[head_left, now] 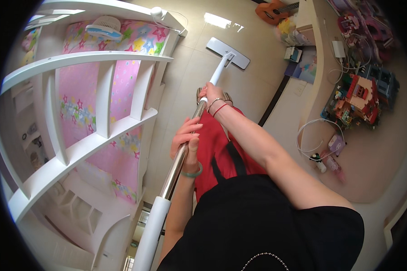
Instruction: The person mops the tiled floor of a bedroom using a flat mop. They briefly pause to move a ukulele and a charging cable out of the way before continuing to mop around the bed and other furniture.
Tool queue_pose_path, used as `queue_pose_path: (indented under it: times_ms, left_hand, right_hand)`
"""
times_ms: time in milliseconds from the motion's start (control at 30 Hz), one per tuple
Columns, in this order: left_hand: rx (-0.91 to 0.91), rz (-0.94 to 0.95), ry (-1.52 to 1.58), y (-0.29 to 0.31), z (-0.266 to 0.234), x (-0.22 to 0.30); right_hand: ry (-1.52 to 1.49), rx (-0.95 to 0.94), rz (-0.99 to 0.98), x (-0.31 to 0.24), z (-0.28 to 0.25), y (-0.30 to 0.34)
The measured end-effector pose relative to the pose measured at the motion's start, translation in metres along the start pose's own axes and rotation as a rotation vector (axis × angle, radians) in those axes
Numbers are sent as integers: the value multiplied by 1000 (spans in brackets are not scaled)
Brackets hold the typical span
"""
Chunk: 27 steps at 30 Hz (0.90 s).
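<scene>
A flat mop runs diagonally through the view; its pole (175, 169) is shiny metal between a white lower section and a white grip. My right hand (210, 95) is closed around the pole at the joint of metal and white, a bracelet and a red cord on its wrist. Nearer to my body, my left hand (185, 139) wraps loosely round the metal part, fingers over it and thumb alongside. A green bangle (192, 170) circles that wrist. The rectangular grey-white mop head (229, 53) lies flat on the tiled floor, beyond my feet.
On the left stands a white bed frame (105, 97) with pink, star-patterned bedding (79, 83) and a small white-blue fan (104, 29). A curved desk (313, 97) at right bears a toy house (361, 99), cables and small toys. A ukulele-like instrument (272, 12) is at the far right.
</scene>
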<state>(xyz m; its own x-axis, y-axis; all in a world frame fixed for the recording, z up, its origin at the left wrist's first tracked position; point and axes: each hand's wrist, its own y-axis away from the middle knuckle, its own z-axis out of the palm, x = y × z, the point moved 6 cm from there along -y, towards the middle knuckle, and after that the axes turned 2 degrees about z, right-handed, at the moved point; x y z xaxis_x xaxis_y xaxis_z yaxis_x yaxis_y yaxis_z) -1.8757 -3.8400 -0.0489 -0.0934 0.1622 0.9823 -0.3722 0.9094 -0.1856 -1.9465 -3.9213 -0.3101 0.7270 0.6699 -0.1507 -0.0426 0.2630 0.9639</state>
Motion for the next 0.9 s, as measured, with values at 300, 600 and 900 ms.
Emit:
queue_pose_path:
  times_ms: [300,600,900]
  left_hand:
    - [-73,209,71,-45,21,20]
    - [13,235,141,-46,-18,5]
    - [170,143,135,2,-78,-15]
  right_hand:
    - [-15,-170,-15,-67,50,-45]
    - [1757,-367,-1624,-78,71,42]
    - [1864,-716,-1281,8,82,35]
